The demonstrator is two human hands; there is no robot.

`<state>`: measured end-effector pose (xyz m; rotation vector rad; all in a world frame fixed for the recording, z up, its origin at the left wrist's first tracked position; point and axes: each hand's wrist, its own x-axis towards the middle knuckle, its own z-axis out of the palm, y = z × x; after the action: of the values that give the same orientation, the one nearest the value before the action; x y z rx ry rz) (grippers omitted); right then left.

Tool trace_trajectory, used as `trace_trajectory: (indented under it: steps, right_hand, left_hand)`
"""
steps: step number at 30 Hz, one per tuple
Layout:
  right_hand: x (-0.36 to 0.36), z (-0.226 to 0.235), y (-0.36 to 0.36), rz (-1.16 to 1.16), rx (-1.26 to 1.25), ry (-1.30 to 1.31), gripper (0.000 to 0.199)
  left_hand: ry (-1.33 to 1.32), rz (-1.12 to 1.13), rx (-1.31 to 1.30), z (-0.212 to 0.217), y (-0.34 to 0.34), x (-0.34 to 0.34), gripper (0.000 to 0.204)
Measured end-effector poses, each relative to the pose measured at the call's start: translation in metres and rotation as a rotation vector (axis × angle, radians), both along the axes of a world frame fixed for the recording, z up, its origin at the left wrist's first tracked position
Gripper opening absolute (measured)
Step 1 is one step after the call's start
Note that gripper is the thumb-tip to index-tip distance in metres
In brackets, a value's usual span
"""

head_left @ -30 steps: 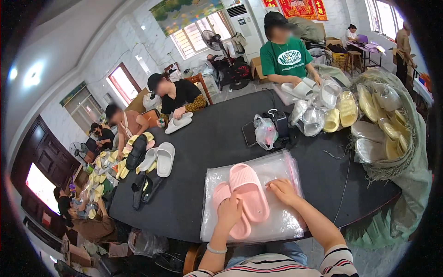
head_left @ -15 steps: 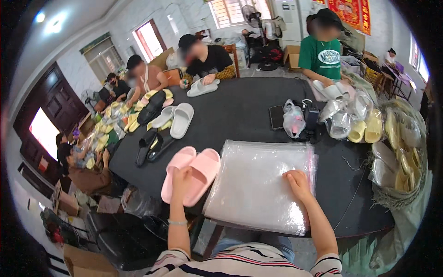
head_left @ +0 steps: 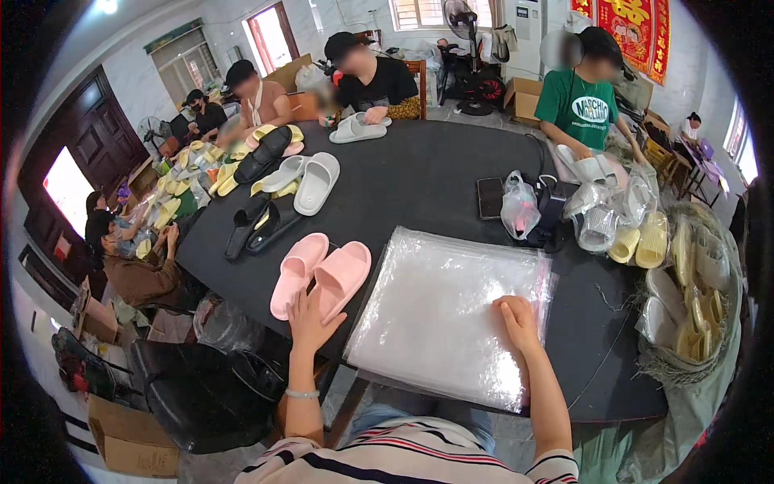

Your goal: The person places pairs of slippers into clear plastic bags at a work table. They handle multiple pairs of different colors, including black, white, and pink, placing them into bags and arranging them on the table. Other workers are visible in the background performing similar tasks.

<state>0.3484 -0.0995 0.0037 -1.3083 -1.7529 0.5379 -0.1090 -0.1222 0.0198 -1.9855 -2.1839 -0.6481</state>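
A pair of pink slide slippers point(head_left: 321, 277) lies side by side on the black table, toes pointing away from me. My left hand point(head_left: 313, 321) rests at their near ends with its fingers spread, touching them without gripping. Beside them, to the right, is a flat stack of clear plastic bags point(head_left: 435, 315) with a pinkish strip down its right side. Over that right part lies my right hand point(head_left: 520, 323), its fingers curled and pressed together on the top bag's film. The fingertips are partly hidden, so how much film they pinch does not show.
Black slippers point(head_left: 260, 227) and pale grey slippers point(head_left: 317, 184) lie at the left. A phone point(head_left: 489, 198) and a small plastic bag point(head_left: 520, 211) lie beyond the stack. Bagged slippers fill a sack point(head_left: 685, 302) at the right. Co-workers handle slippers around the table.
My left hand has let go of the pink slippers and spread its fingers. The slippers now lie slightly farther apart. The right hand stays at the bags; the whole view has shifted slightly.
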Motion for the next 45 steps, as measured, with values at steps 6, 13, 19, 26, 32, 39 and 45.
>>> trace_trajectory:
  steps: [6, 13, 19, 26, 32, 39, 45]
  right_hand:
    - [-0.005, 0.003, 0.0, -0.003, 0.026, 0.005, 0.02]
    - [-0.007, 0.008, -0.002, -0.033, 0.026, 0.007, 0.018]
    - [-0.006, 0.004, -0.001, -0.041, 0.05, -0.004, 0.017]
    - [-0.009, 0.007, -0.001, -0.02, 0.066, 0.022, 0.017]
    - [-0.003, -0.009, 0.003, -0.038, 0.044, 0.042, 0.018]
    - [-0.002, -0.016, 0.003, -0.049, 0.051, 0.045, 0.019]
    - [-0.002, -0.018, 0.002, -0.074, 0.028, 0.065, 0.02]
  left_hand:
    - [0.177, 0.098, 0.041, -0.022, 0.004, -0.029, 0.065]
    - [0.164, 0.216, 0.021, -0.016, 0.036, -0.085, 0.059]
    - [0.121, 0.251, 0.02, -0.026, 0.064, -0.128, 0.059]
    - [0.086, 0.41, -0.133, -0.02, 0.097, -0.17, 0.063]
    - [0.049, 0.458, -0.167, -0.014, 0.118, -0.206, 0.064]
    - [0.137, 0.567, -0.149, -0.021, 0.13, -0.231, 0.061]
    - [0.084, 0.76, 0.183, -0.044, 0.12, -0.203, 0.067]
